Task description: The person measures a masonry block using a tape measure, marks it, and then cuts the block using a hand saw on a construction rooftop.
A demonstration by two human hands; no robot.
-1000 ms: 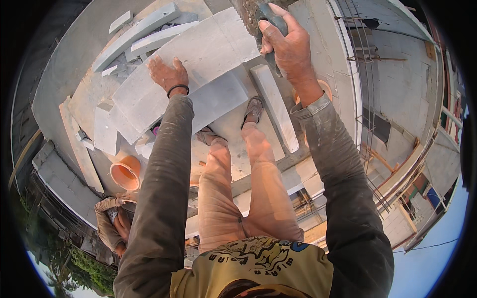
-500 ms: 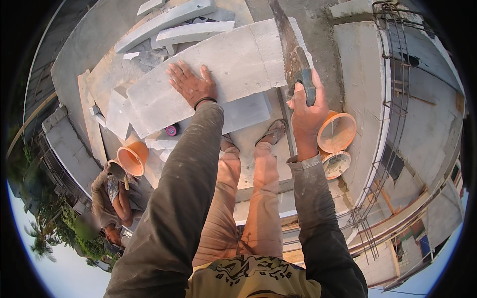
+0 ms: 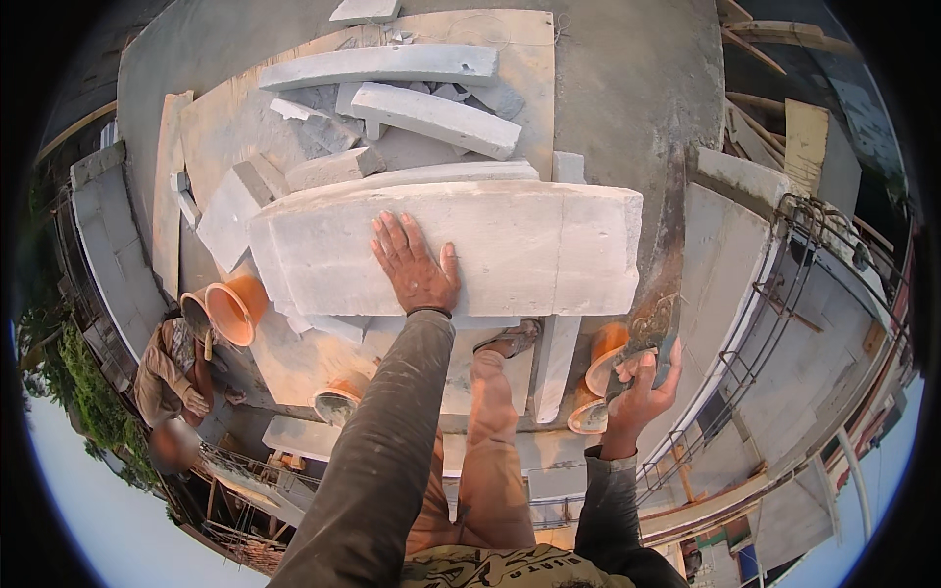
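Note:
A long pale lightweight concrete block (image 3: 510,250) lies crosswise in front of me, with a thin line across it near its right end. My left hand (image 3: 417,269) rests flat on its face, fingers stretched out, left of the middle. To the right, apart from the block, my right hand (image 3: 637,404) is wrapped round the handle of a handsaw (image 3: 655,318). The worn, brownish blade points up and away from me, past the block's right end. My palm and part of the handle hide each other.
Beyond the block, several cut pieces (image 3: 436,118) and rubble lie on a plywood sheet (image 3: 529,88). Orange buckets (image 3: 238,306) stand at left, with others (image 3: 601,367) by my right hand. A person (image 3: 167,377) crouches at far left. A rebar cage (image 3: 730,343) runs along the right.
My right hand has drawn the saw off the block's right end, down and to the right. The block now appears more level. My left hand stays flat on it.

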